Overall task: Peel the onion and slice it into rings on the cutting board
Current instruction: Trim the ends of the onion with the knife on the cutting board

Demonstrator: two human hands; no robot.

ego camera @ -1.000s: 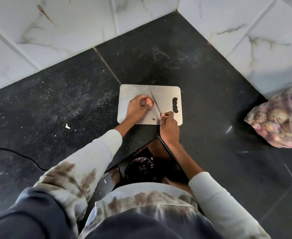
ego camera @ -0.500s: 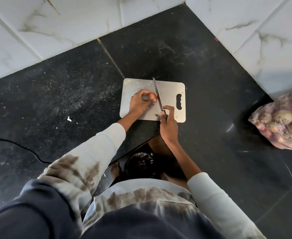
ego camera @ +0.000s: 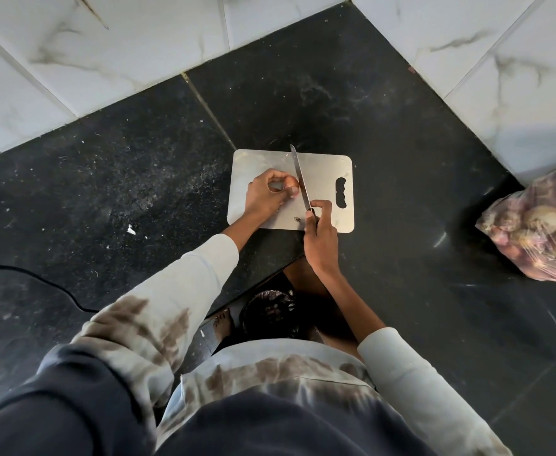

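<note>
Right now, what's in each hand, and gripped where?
Right hand holds the knife by its handle, blade over the cutting board. Left hand pins the onion on the board with fingertips; it is mostly hidden.

onion (ego camera: 278,186) mostly hidden, bag (ego camera: 539,228) perhaps cropped

Bare desk (ego camera: 385,133) is left around the cutting board (ego camera: 329,169); only the onion bag (ego camera: 539,228) is found at far right.
</note>
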